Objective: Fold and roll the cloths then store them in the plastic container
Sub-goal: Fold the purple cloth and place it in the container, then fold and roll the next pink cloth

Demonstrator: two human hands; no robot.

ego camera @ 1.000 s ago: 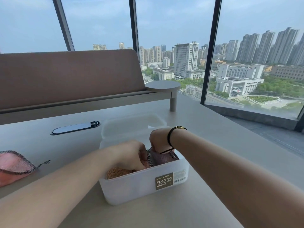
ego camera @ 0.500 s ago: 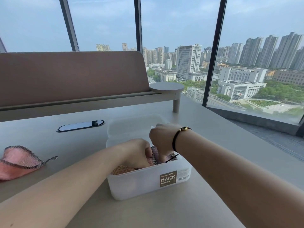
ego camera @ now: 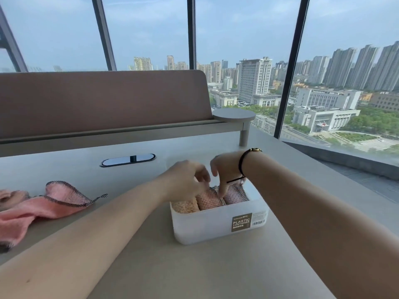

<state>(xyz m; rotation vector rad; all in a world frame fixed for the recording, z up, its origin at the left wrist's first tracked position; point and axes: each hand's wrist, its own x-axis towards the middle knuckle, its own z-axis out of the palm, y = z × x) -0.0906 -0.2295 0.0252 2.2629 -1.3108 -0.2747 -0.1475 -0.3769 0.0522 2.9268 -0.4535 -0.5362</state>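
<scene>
Under both hands (ego camera: 207,178), rolled cloths (ego camera: 210,200) fill the plastic container (ego camera: 220,225).

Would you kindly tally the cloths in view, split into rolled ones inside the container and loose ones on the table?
Rolled cloths in the white plastic container: 3, namely an orange roll, a pink roll and a pale pink roll
Loose pink cloths with dark stitched edges on the grey table: at least 1; a second may show at the left edge
Total: at least 4
</scene>
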